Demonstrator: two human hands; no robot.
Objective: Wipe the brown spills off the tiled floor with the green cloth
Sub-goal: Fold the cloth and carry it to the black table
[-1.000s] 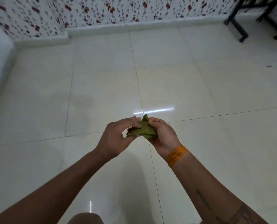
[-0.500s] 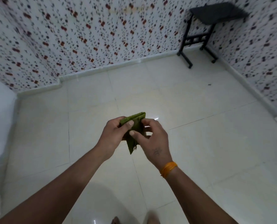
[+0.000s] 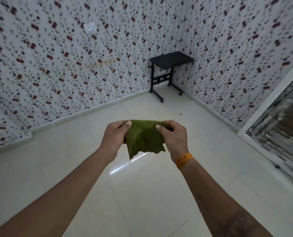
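Both hands hold the green cloth [image 3: 143, 137] up in the air at the centre of the view, well above the tiled floor [image 3: 142, 194]. The left hand [image 3: 114, 138] pinches the cloth's upper left corner, thumb pressed on the front face and fingers curled behind. The right hand [image 3: 173, 136] clamps the upper right corner the same way, thumb on the front. The cloth is stretched between them along its top edge and hangs loose below, with a coarse, nubbly weave and a ragged, uneven lower hem that drops to a point toward 7 o'clock.

An orange thread band [image 3: 184, 159] circles the right wrist. The floor is made of large, glossy, cream-coloured square tiles with thin grout lines, and a bright streak of reflected light lies just under the cloth. A tiny dark speck [image 3: 180, 114] sits on the tiles toward 1 o'clock. In the corner at 12 to 1 o'clock stands a small black side table [image 3: 171, 59] with a flat rectangular top and a thin metal frame. The walls carry white wallpaper [image 3: 57, 65] dotted with small red and dark flowers, and a white switch plate [image 3: 90, 28] is fixed at 11 o'clock.
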